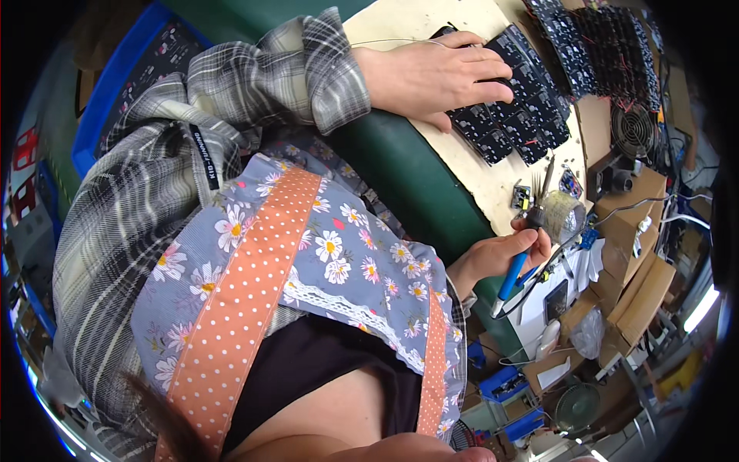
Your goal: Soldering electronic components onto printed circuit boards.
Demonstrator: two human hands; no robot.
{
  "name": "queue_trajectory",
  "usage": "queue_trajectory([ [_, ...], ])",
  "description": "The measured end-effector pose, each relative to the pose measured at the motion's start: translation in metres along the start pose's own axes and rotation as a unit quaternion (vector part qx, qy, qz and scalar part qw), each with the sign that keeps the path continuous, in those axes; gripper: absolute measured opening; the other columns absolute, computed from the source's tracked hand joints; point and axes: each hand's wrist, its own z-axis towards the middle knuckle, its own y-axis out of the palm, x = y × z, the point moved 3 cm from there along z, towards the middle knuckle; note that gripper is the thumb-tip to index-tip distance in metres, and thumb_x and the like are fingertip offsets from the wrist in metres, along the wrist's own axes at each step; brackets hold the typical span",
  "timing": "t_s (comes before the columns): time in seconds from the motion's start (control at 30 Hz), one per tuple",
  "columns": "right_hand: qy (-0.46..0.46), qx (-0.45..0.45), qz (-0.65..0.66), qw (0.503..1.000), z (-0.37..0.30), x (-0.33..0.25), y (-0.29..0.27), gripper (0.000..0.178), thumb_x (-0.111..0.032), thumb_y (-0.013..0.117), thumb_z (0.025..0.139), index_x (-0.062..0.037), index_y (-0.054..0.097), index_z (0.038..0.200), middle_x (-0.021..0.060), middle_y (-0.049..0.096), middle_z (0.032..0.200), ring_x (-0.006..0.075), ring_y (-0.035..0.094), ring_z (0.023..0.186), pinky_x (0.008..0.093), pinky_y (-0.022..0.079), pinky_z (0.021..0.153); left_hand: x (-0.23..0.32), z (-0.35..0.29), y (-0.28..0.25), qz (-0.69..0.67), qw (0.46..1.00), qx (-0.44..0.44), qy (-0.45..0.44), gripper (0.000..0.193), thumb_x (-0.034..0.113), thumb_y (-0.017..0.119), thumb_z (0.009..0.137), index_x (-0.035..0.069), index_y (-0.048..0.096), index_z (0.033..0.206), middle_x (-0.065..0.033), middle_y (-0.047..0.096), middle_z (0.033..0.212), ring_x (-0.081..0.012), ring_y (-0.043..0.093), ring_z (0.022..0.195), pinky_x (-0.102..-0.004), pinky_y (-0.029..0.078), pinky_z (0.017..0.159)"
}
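Note:
My left hand [443,78] lies palm down, fingers stretched out, over black circuit boards [512,100] laid side by side on a pale board [462,171]. A thin wire runs across the back of this hand; its ends cannot be made out. In my right hand [502,256] is a blue-handled soldering iron [516,271], gripped with its tip pointing up and away, towards the boards. Beside the tip lie a small component board [522,195] and a roll of tape [563,212].
Stacks of black boards with red wires [620,54] stand at the far right, near a round fan grille [633,129]. Open cardboard boxes [639,285] and cables crowd the right side. A blue tray [96,123] holding boards is at the left. The green table edge [416,169] runs before me.

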Motion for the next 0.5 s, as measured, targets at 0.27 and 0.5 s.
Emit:
queue_trajectory([
  [0.27,0.01,0.0,0.0,1.0,-0.002,0.003,-0.007,0.015,-0.014,0.052,0.085,-0.0033,0.045,0.093,0.008,0.049,0.08,0.0155,0.05,0.065,0.0256,0.041,0.061,0.006,0.0,0.009,-0.006,1.0,0.022,0.004,0.067,0.021,0.077,0.058,0.01,0.042,0.114,-0.0095,0.041,0.129,-0.0237,0.036,0.123,-0.0395,0.025,0.103],
  [0.5,0.001,0.008,0.002,1.0,0.0,0.0,-0.002,0.019,-0.018,0.055,0.085,-0.0028,0.045,0.09,0.0079,0.05,0.072,0.0148,0.049,0.065,0.0257,0.04,0.063,0.003,0.001,0.012,-0.025,0.999,0.026,0.011,0.064,0.019,0.077,0.058,0.01,0.043,0.111,-0.0098,0.041,0.129,-0.0248,0.035,0.124,-0.0405,0.024,0.104],
])
